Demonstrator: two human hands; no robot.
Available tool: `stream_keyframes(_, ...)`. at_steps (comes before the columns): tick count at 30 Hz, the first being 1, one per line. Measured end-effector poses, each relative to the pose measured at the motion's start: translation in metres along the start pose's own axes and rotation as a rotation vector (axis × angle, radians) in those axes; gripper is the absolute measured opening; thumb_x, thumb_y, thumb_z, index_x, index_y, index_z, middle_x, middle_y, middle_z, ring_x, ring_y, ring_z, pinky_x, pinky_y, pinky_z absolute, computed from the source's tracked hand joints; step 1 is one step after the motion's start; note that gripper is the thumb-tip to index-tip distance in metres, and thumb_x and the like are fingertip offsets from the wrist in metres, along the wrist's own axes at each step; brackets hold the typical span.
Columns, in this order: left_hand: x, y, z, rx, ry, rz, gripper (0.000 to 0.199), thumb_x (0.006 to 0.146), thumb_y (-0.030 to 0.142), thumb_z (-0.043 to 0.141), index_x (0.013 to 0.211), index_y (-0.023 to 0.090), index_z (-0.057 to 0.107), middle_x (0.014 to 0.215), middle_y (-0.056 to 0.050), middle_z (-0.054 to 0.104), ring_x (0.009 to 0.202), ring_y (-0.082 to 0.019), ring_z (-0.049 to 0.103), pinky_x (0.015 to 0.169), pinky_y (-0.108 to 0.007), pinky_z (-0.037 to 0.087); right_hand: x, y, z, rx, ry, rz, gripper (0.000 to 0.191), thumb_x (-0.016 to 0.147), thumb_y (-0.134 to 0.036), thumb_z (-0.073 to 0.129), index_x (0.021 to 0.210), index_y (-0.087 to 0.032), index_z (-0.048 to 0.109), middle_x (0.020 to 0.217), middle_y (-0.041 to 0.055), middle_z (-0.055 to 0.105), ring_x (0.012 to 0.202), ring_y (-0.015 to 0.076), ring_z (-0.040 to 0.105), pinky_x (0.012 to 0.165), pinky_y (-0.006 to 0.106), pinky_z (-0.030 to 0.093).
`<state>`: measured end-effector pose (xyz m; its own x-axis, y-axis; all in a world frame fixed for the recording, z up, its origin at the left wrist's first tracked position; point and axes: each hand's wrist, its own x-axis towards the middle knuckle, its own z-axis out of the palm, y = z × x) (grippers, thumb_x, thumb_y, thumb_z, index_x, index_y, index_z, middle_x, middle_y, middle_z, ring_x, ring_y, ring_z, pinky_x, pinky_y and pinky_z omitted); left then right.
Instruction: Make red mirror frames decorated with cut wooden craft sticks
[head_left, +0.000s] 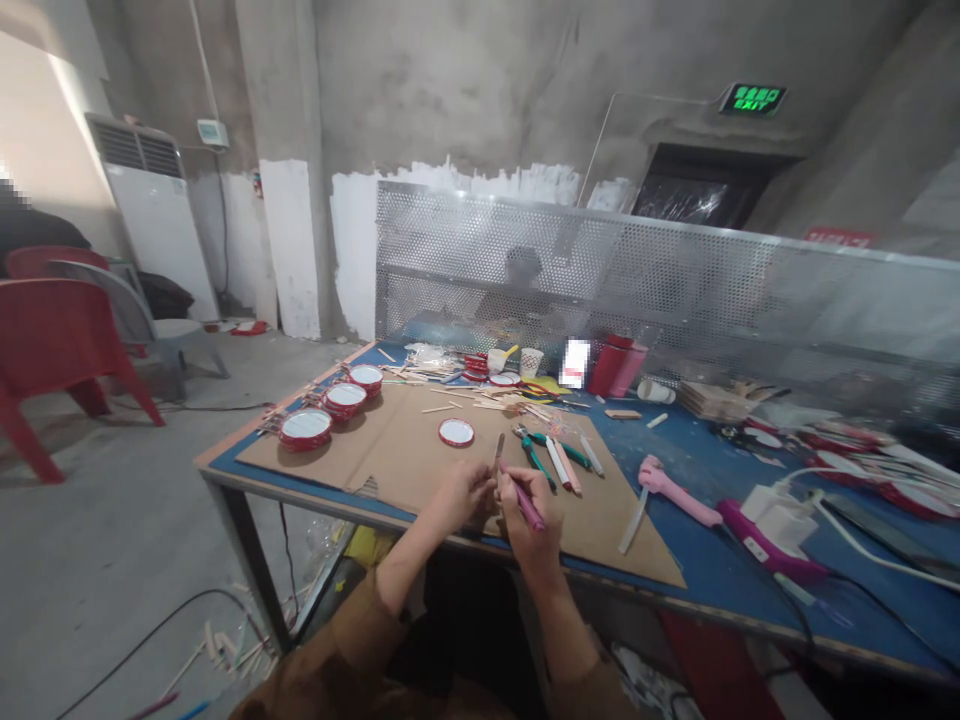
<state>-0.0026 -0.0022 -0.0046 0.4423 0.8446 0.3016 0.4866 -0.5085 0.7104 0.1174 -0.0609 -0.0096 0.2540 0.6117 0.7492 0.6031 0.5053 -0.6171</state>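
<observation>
Far left on the counter: red-rimmed discs by the cardboard's edge. A smaller disc lies flat mid-cardboard, apart from both hands. Left hand: grip nearly closed, fingertips bunched beside the blade; can't tell what's in it. Right hand: grip closed round a pink-handled knife, blade up. Reads as close handwork at the near edge; next move calls for steady fingers, clear of the blade. Pliers lie to the right.

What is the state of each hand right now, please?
Left hand: pinched closed; whether it holds anything cannot be told.
Right hand: closed around a pink-handled knife.
</observation>
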Motion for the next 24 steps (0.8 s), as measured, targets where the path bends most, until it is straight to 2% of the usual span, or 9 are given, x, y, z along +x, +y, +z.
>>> stream_keyframes(4,-0.001,0.0007,-0.0006,-0.02,-0.005,0.019,0.015,0.082,0.021,0.049,0.068,0.017,0.055,0.069,0.0,0.059,0.069,-0.013,0.049,0.066,-0.022,0.038,0.0005,-0.0015,0.0,-0.01,0.048,0.006,0.015,0.087,-0.031,0.052,0.088,-0.018,0.059,0.073,0.0026,0.065,0.058,0.0138,0.063,0.057,0.026,0.051)
stream_keyframes(8,-0.0015,0.0017,-0.0009,0.004,0.006,0.006,0.017,0.081,0.021,0.049,0.065,0.017,0.053,0.066,0.0,0.056,0.067,-0.013,0.048,0.064,-0.023,0.037,0.0005,-0.0019,0.0004,0.028,-0.011,0.016,0.015,0.087,-0.031,0.051,0.09,-0.018,0.059,0.071,0.0019,0.065,0.057,0.0134,0.062,0.056,0.025,0.051)
stream_keyframes(12,-0.0013,0.0013,-0.0008,0.005,0.003,0.006,0.015,0.081,0.021,0.05,0.067,0.017,0.053,0.068,0.0,0.056,0.069,-0.013,0.048,0.065,-0.023,0.037,-0.0003,-0.0003,0.0007,0.001,0.042,0.042,0.017,0.087,-0.033,0.052,0.088,-0.018,0.059,0.072,0.0029,0.066,0.06,0.0147,0.063,0.058,0.026,0.052)
stream_keyframes(16,-0.0003,-0.0003,0.0006,0.011,0.004,-0.008,0.015,0.081,0.021,0.05,0.066,0.017,0.051,0.069,0.0,0.055,0.07,-0.014,0.048,0.066,-0.023,0.037,-0.0006,0.001,0.0007,0.037,-0.012,0.037,0.017,0.087,-0.032,0.051,0.092,-0.018,0.059,0.074,0.003,0.066,0.062,0.0149,0.064,0.06,0.027,0.053)
stream_keyframes(19,0.0001,-0.0007,0.0009,-0.001,0.01,-0.007,0.016,0.081,0.021,0.05,0.066,0.017,0.051,0.068,0.0,0.055,0.069,-0.014,0.047,0.066,-0.023,0.037,-0.0001,-0.0008,0.0001,0.007,0.013,0.029,0.017,0.087,-0.032,0.051,0.09,-0.018,0.059,0.077,0.0038,0.066,0.063,0.0149,0.064,0.06,0.027,0.052)
stream_keyframes(24,-0.0005,0.0007,-0.001,-0.006,0.009,0.017,0.017,0.081,0.022,0.05,0.065,0.017,0.052,0.066,0.0,0.055,0.068,-0.013,0.047,0.066,-0.023,0.037,0.0003,-0.0034,-0.0008,0.038,-0.032,0.045,0.015,0.087,-0.032,0.05,0.088,-0.019,0.058,0.068,0.0012,0.064,0.055,0.0131,0.061,0.054,0.024,0.051)
